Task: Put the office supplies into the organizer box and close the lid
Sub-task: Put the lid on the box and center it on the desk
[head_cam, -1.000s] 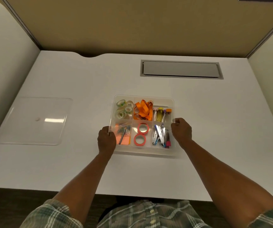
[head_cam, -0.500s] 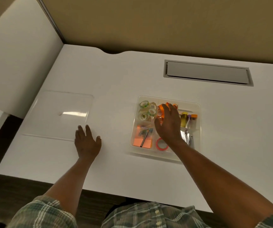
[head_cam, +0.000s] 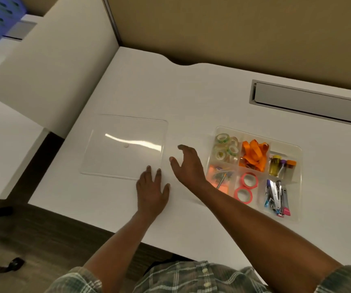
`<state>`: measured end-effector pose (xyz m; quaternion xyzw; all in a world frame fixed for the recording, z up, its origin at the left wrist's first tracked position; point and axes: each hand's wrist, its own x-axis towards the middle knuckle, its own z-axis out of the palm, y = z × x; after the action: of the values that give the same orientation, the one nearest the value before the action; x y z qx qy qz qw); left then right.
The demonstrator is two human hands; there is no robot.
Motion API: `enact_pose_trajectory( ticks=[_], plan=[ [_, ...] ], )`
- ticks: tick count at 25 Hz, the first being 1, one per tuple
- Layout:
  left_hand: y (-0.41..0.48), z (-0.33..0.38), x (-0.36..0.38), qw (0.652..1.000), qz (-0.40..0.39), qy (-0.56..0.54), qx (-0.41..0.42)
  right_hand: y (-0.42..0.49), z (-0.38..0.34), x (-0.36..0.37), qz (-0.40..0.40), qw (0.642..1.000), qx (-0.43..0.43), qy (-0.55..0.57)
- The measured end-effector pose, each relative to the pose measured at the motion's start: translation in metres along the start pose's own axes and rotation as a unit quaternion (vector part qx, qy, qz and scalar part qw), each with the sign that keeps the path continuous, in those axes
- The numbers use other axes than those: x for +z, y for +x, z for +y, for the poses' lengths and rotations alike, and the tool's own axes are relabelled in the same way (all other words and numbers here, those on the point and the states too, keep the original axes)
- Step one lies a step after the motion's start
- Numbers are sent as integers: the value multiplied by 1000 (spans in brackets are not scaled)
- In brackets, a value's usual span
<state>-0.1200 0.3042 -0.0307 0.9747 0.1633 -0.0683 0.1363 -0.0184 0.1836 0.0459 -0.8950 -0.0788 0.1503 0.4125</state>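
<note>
Now off the organizer box (head_cam: pixel 290 147) and across to the lid (head_cam: pixel 123 146)!
Left grip (head_cam: pixel 152 191) flat at its edge, right grip (head_cam: pixel 188 166) spread wide, both empty; closing next.

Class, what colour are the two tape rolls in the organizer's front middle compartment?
Pink-red tape rolls, clearest in the head view.

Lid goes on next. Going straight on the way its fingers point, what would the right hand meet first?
Probably the right edge of the clear flat plastic lid; the right hand is just short of it, its height unclear.
</note>
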Motion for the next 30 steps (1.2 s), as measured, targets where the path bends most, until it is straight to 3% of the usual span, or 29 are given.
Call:
enact_pose_trajectory(
  ticks=[5, 9, 11, 13, 16, 18, 26, 30],
  plan=[
    [-23, 13, 16, 995, -29, 3, 92, 8, 0, 24, -35, 980, 180, 72],
    [-22, 4, 16, 988, 18, -28, 151, 9, 7, 29, -18, 973, 222, 65],
    [-4, -14, 2, 992, 76, -48, 91, 10, 8, 28, -11, 972, 224, 67],
    [18, -43, -14, 991, 109, -55, -47, 11, 8, 28, -11, 972, 227, 67],
    [47, -88, -33, 950, 48, -97, -293, 10, 8, 29, -11, 967, 241, 81],
    [60, -103, -42, 919, 33, -122, -374, 10, 6, 33, -11, 960, 257, 107],
    [62, -100, -59, 894, 134, -174, -391, 14, 8, 13, 13, 939, 295, 177],
    [67, -74, -77, 886, 181, -221, -366, 21, -1, -16, 28, 911, 270, 310]
  ],
)
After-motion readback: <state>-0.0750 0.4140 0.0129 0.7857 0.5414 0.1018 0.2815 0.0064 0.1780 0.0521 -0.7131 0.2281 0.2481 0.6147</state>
